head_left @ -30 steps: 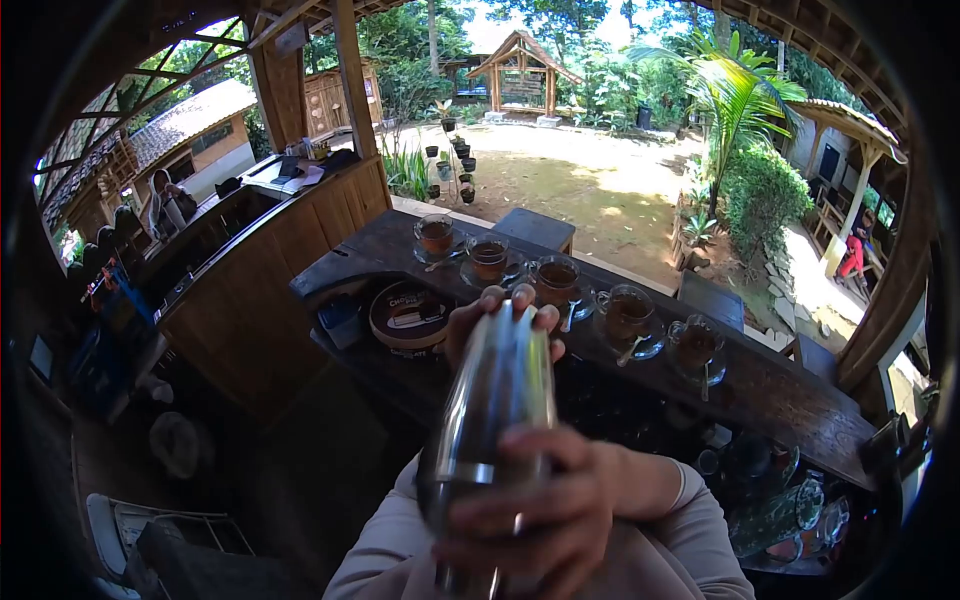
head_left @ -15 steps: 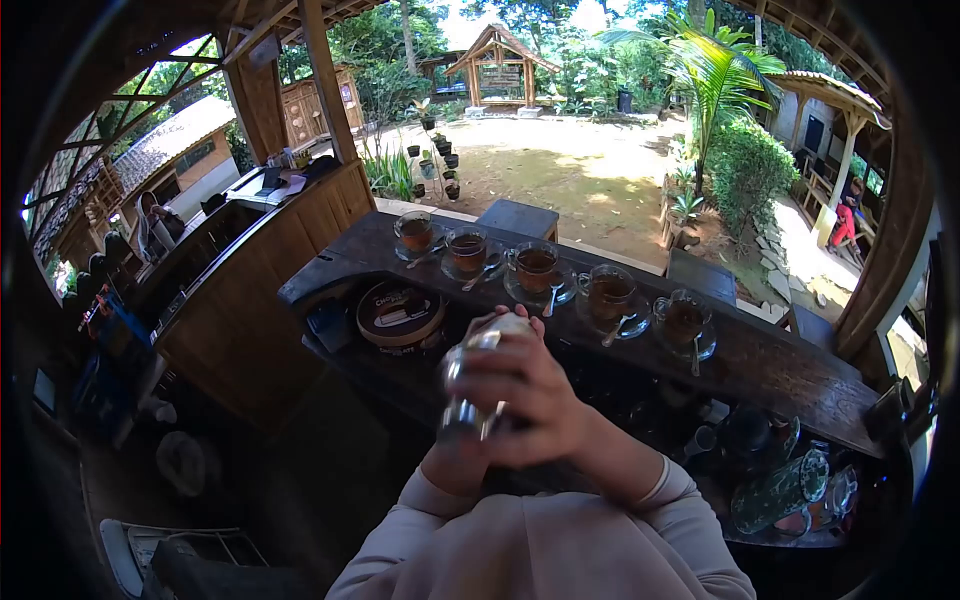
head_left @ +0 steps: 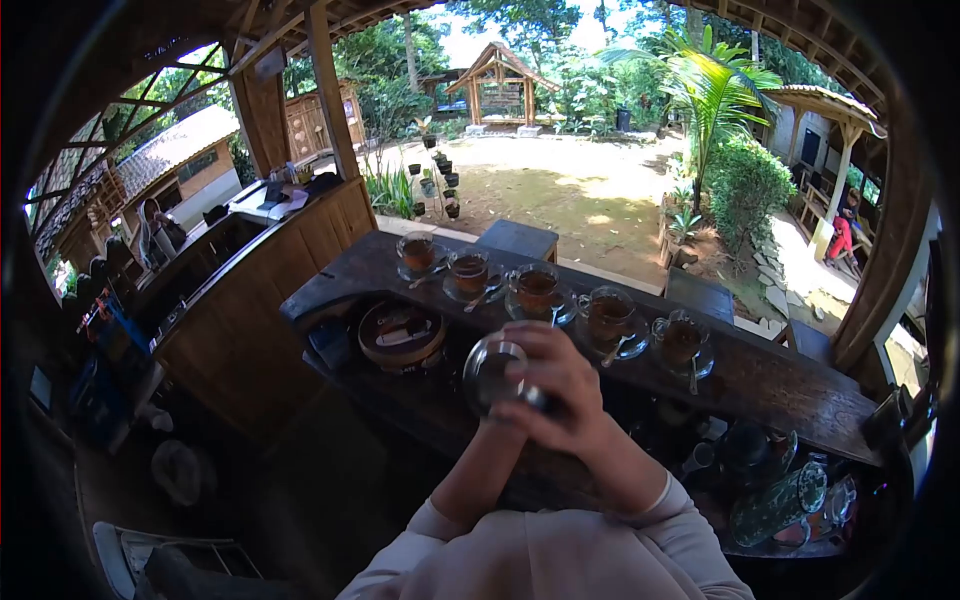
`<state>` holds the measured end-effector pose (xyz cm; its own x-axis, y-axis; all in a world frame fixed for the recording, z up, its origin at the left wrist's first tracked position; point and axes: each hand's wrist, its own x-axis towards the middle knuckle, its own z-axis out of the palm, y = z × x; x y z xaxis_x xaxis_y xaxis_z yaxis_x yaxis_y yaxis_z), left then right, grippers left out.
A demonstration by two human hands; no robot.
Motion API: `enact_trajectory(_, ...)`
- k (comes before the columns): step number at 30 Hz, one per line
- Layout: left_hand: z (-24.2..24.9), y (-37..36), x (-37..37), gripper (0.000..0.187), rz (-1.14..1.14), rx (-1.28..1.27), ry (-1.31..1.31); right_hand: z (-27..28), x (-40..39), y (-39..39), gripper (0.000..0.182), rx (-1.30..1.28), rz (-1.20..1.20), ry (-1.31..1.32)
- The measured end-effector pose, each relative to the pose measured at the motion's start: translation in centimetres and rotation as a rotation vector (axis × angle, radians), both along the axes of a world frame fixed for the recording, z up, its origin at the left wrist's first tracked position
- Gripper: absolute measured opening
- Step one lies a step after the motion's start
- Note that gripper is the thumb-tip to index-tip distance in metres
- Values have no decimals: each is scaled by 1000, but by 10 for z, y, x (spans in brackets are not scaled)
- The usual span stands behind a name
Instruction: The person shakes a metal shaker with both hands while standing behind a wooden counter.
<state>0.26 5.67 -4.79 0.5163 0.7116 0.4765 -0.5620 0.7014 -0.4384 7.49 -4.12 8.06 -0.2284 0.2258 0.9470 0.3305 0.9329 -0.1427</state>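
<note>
A shiny metal cocktail shaker [head_left: 490,378] is held up in front of my chest, its round end turned toward me. Across its right side wrap the fingers of my right hand [head_left: 563,388], closed on it. My left hand [head_left: 508,428] is mostly hidden behind the shaker and the right hand; it appears to grip the shaker from below. Just beyond, on the dark wooden counter [head_left: 770,395], stands a row of several glass cups of brown drink, among them a cup [head_left: 606,312] nearest the right hand, each on a glass saucer with a spoon.
A round chocolate tin [head_left: 402,335] sits on the lower shelf to the left. Lower right are a green speckled cylinder [head_left: 780,503] and glassware. Stools [head_left: 518,240] stand beyond the counter. A wooden side counter [head_left: 260,280] runs along the left. A person in red is far right.
The shaker and both hands have shifted right and slightly up. The shaker has tipped so its round end faces me. My view has shifted slightly; the cups have not been moved.
</note>
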Motion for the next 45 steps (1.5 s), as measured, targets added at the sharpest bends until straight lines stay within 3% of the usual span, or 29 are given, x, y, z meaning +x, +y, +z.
enact_trajectory(2, 43, -22, -16, 19, -121, 282, 337, 23, -7, -35, 18, 229, 91, -220)
enact_trajectory(3, 67, -13, -16, 19, 17, 602, 189, 27, -13, -58, 14, 230, 205, -330)
enact_trajectory(6, 104, -16, -22, 27, 202, 724, 165, 22, -11, -62, 16, 435, 189, -358)
enact_trajectory(8, 56, 14, -16, 31, 0, 378, 530, 16, -1, -22, 20, 379, 112, -113)
enact_trajectory(10, 18, 4, 9, 39, 208, 155, 551, -8, 14, 12, 31, -140, -37, 279)
enact_trajectory(13, 35, -14, 17, 36, 277, 123, 655, 5, 16, -7, 32, -37, 10, 221)
enact_trajectory(14, 27, -14, 12, 35, 301, 13, 667, 21, 13, -30, 27, 152, -37, -65)
enact_trajectory(15, 67, -6, 2, 32, -102, 367, 389, 27, 8, -58, 24, 117, 20, -189)
enact_trajectory(16, 89, -17, 4, 29, 24, 471, 308, 29, 6, -75, 22, 80, 78, -310)
enact_trajectory(18, 104, -18, 8, 28, 38, 506, 396, 13, 12, -58, 34, 413, 47, -234)
enact_trajectory(20, 61, -3, 33, 32, -36, 356, 527, 12, 27, -28, 42, 349, -92, -38)
enact_trajectory(22, 36, -31, 57, 39, -10, 65, 558, -18, 62, -14, 42, -165, -304, 202)
enact_trajectory(23, 48, -41, 63, 45, -163, -155, 920, -15, 66, -23, 40, -212, -316, 299)
enact_trajectory(24, 48, -48, 72, 40, -173, -62, 827, -7, 68, -33, 37, -249, -327, 398)
enact_trajectory(26, -3, -26, 105, 33, -512, 248, 197, 20, 55, -62, 33, 125, -314, 66)
enact_trajectory(28, 98, -47, 79, 26, -269, 486, 415, 22, 42, -90, 29, 277, -254, -166)
enact_trajectory(29, 111, -47, 87, 25, -257, 517, 412, 20, 49, -102, 28, 208, -272, -172)
enact_trajectory(30, 116, -50, 93, 25, -247, 549, 411, 18, 55, -114, 28, 140, -292, -172)
enact_trajectory(31, 96, -39, 113, 24, -201, 521, 601, 26, 64, -104, 30, 345, -394, -175)
enact_trajectory(32, 76, -43, 130, 32, -288, 489, 501, 18, 80, -103, 33, 79, -508, -24)
enact_trajectory(33, 73, -57, 138, 33, -347, 403, 679, 5, 116, -86, 37, 83, -494, -35)
enact_trajectory(34, 70, -69, 145, 35, -403, 315, 857, 0, 116, -85, 40, -121, -488, 409)
enact_trajectory(35, 66, -77, 151, 38, -492, 211, 996, 0, 119, -95, 41, -69, -517, 413)
enact_trajectory(36, 68, -82, 157, 36, -509, 321, 821, 6, 123, -106, 41, -7, -546, 417)
enact_trajectory(38, 87, -78, 163, 26, -598, 491, 569, 42, 92, -141, 49, 156, -668, -47)
enact_trajectory(39, 129, -90, 154, 15, -527, 539, 626, 52, 71, -164, 52, 126, -719, -183)
enact_trajectory(40, 146, -91, 155, 14, -472, 670, 496, 48, 74, -167, 54, 336, -700, -355)
enact_trajectory(43, 165, -103, 179, 20, -535, 764, 505, 37, 110, -165, 56, 563, -786, -294)
enact_trajectory(45, 142, -100, 222, 29, -543, 748, 743, 36, 153, -164, 51, 378, -856, -115)
